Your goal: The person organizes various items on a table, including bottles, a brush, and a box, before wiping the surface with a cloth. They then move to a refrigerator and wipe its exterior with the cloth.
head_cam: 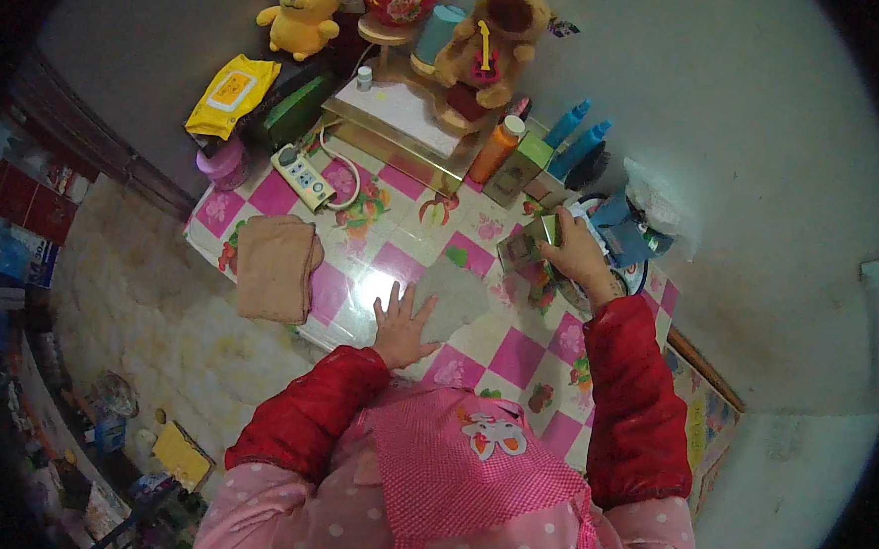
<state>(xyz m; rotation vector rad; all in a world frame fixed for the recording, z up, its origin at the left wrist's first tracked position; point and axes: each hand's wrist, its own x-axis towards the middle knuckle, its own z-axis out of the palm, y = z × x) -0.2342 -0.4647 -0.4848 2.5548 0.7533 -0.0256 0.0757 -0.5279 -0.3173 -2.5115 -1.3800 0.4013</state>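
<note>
My left hand (404,331) lies flat with spread fingers on the checkered plastic tablecloth (517,359). Its fingertips reach the edge of a thin grey cloth (451,299). Over at the right of the table, my right hand (581,253) grips a small green box (524,251) from above, thumb on one side. A folded tan cloth (274,267) rests at the table's left edge. Behind the held box stand a taller green box (518,170) and an orange bottle with a white cap (497,149).
A power strip (303,176) with a white cord lies at the back left, near a yellow wipes pack (234,97) and a purple jar (223,165). A low stand (399,116) carries a plush toy (492,46). Blue bottles (579,147) and a dark blue item (624,228) crowd the wall side.
</note>
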